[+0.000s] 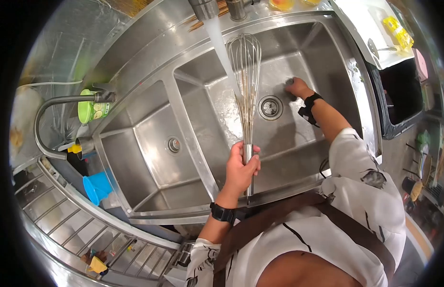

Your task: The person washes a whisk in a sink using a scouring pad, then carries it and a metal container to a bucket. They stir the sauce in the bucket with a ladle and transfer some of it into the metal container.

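Note:
My left hand [242, 165] is closed around the metal handle of a large wire whisk [246, 71]. Its balloon end points away from me over the right basin of the steel sink [193, 129]. Water [221, 50] pours from a tap [204, 8] at the far rim and meets the wires' left side. Deeper in that basin, right of the drain [270, 107], my right hand [300, 88] has its fingers curled on a small dark grey lump [290, 85], perhaps a scrubber; the hand partly hides it.
A second basin [160, 167] lies left, with a curved tap [54, 101] and a green tub [90, 106] beside it. A blue cup-like container [97, 187] stands by its left edge. Right of the sink are a white tray [382, 52] and a black-lined bin [401, 95].

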{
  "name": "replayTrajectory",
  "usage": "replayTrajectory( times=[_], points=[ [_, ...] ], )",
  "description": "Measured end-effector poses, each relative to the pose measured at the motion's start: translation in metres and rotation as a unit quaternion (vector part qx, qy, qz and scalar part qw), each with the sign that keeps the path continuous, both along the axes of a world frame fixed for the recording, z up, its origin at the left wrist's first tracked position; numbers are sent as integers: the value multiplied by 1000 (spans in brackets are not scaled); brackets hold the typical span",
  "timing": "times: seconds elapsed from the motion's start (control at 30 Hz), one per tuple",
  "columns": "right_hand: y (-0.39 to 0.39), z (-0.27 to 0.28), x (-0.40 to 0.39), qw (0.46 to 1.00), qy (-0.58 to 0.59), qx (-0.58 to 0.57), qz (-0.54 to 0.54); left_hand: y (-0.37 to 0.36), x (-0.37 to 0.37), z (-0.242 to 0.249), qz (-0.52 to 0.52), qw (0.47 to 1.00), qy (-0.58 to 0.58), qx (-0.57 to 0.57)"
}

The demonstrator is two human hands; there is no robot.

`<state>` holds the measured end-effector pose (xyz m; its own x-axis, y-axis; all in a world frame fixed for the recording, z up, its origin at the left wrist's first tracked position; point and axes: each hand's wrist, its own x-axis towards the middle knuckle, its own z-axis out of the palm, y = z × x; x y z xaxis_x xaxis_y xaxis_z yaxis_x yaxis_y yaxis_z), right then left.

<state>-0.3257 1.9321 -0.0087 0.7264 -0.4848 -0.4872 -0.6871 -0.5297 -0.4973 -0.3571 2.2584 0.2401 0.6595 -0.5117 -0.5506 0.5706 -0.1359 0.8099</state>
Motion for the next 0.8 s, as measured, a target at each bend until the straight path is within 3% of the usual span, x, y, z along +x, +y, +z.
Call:
replayTrajectory(
  times=[0.1,0.17,0.23,0.3,0.4,0.5,0.63,0.7,0.8],
  points=[
    [42,108,12,951,-229,176,-114,-1,2,-8,0,1000,14,-12],
    [64,178,6,923,-253,276,-86,-3,2,-8,-8,1000,22,-10],
    [93,220,-14,904,-411,116,25,-5,-1,-2,16,999,32,-40],
    [121,249,-33,850,-503,70,142,-6,1,3,13,998,28,-57],
    [159,268,-51,855,-452,92,237,-3,6,8,-13,998,2,-59],
    [173,271,-36,871,-430,91,219,-1,9,6,-17,999,-18,-46],
    [160,268,16,857,-451,-6,248,1,23,12,-41,999,-24,-24],
    [136,251,53,884,-421,-74,189,0,26,17,-53,998,-32,-16],
    [133,254,54,880,-424,-76,199,-2,24,22,-59,997,-49,17]
  ],
)
